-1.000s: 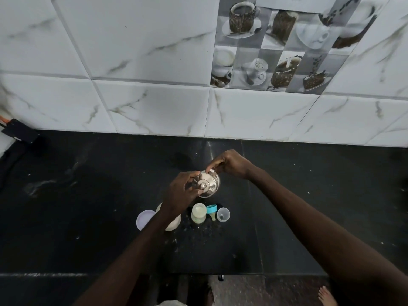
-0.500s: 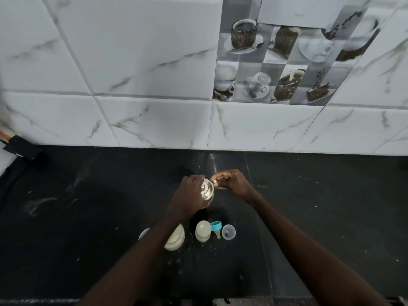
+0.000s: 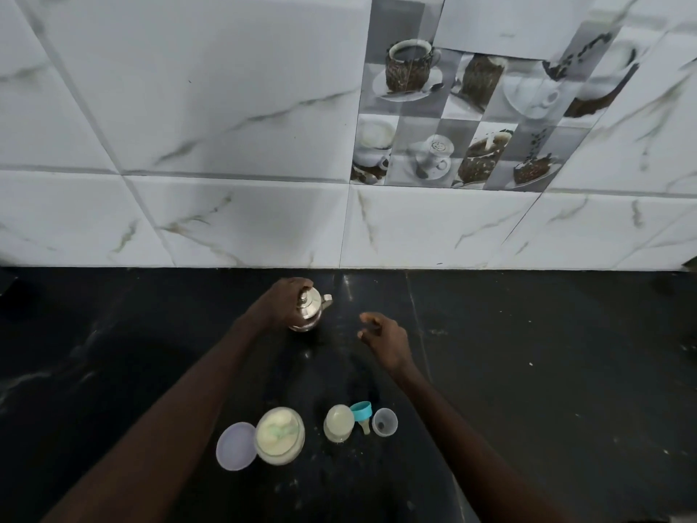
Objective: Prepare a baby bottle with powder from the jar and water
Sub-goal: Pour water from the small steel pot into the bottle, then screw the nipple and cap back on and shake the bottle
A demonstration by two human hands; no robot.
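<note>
Two hands are over the black surface (image 3: 528, 371), well apart from each other. The left hand (image 3: 281, 303) grips the small metal pot (image 3: 311, 313) from its left side, fingers curled over the knobbed lid; the pot stands upright on the surface near the wall, its short spout pointing right. The right hand (image 3: 386, 339) hovers just to the right of the pot, not touching it, with its fingers loosely curled and nothing in them. Nearer the person, between the two forearms, the other things sit in a row. The jar (image 3: 280, 435) is open and shows pale powder inside, with something greenish lying in it that is too blurred to make out. Its lilac lid (image 3: 234, 446) lies flat, touching the jar's left side. To the right of the jar stands the baby bottle (image 3: 338, 423), uncapped and upright, its contents pale. Just beside it lies the teal collar (image 3: 363, 410) with its teat on its side, and next to that sits a clear cap (image 3: 385, 422). Behind the surface rises a wall of white marbled tiles (image 3: 188, 107) with a panel of coffee-cup pictures (image 3: 471, 118) at upper right.
</note>
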